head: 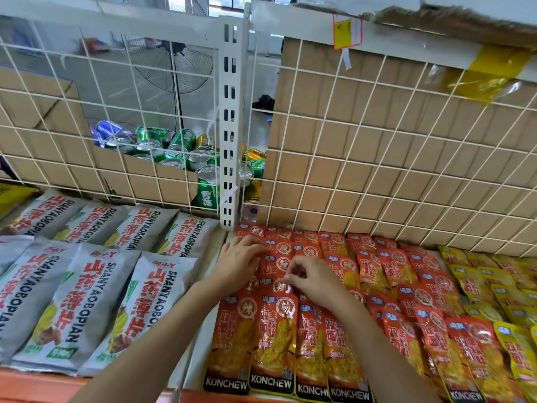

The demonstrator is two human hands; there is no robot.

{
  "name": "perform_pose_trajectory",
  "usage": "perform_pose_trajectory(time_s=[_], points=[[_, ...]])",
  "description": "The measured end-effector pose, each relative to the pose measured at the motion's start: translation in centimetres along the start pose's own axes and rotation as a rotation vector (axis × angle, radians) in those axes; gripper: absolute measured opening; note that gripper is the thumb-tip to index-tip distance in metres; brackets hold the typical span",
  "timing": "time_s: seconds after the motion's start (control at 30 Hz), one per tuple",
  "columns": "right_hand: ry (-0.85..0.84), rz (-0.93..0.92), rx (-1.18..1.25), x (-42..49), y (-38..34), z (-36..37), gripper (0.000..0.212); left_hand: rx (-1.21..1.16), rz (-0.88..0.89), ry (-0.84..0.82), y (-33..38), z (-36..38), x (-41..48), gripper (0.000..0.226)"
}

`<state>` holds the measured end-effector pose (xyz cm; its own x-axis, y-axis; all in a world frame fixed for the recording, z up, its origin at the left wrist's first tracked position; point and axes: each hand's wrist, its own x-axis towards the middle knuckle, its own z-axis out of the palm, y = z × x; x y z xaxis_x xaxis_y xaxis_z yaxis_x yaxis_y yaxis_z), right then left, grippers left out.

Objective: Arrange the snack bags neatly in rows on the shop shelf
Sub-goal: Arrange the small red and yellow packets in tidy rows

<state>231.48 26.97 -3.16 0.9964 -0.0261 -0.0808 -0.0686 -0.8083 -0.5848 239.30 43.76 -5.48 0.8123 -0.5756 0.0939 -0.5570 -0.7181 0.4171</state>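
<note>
Red KONCHEW snack bags (343,269) lie flat in overlapping rows on the shop shelf, in the middle of the view. My left hand (239,261) rests on the leftmost column of red bags near the back, fingers spread over a bag's top edge. My right hand (312,279) pinches the top edge of a red bag (274,330) in the second column, thumb and forefinger closed on it. Yellow snack bags (499,283) of the same shape lie in rows to the right. Grey SHANYAOBOPIAN bags (87,289) fill the shelf bay to the left.
A white wire grid back panel (377,158) stands behind the bags, with cardboard (421,135) behind it. A white slotted upright (229,126) divides the two bays. Behind the grid, a box holds several drink cans (180,149). The orange shelf front edge (37,385) runs along the bottom.
</note>
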Motion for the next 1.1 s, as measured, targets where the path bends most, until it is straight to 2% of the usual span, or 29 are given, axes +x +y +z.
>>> perform_pose_trajectory(time_s=[0.47,0.6,0.7,0.83,0.97,1.1], points=[[0.053,0.037,0.011,-0.1,0.0,0.3,0.010,-0.028,0.016,0.013,-0.2,0.0,-0.7,0.039],[0.073,0.042,0.017,-0.1,-0.1,0.4,0.011,-0.141,0.023,0.106,-0.3,-0.8,-1.9,0.027],[0.077,0.036,0.010,-0.1,-0.1,0.4,0.010,-0.175,0.042,0.116,-0.2,-1.4,-3.2,0.019],[0.157,0.045,0.037,-0.5,-0.4,0.3,0.010,-0.236,-0.001,0.184,0.1,-1.5,-5.3,0.030],[0.302,-0.073,-0.057,-1.6,-1.2,0.4,0.009,-0.350,-0.066,0.207,0.6,-0.7,-7.5,0.047],[0.126,-0.134,-0.175,-2.5,-2.1,0.9,0.017,-0.359,-0.174,0.273,0.8,0.0,-9.2,0.053]])
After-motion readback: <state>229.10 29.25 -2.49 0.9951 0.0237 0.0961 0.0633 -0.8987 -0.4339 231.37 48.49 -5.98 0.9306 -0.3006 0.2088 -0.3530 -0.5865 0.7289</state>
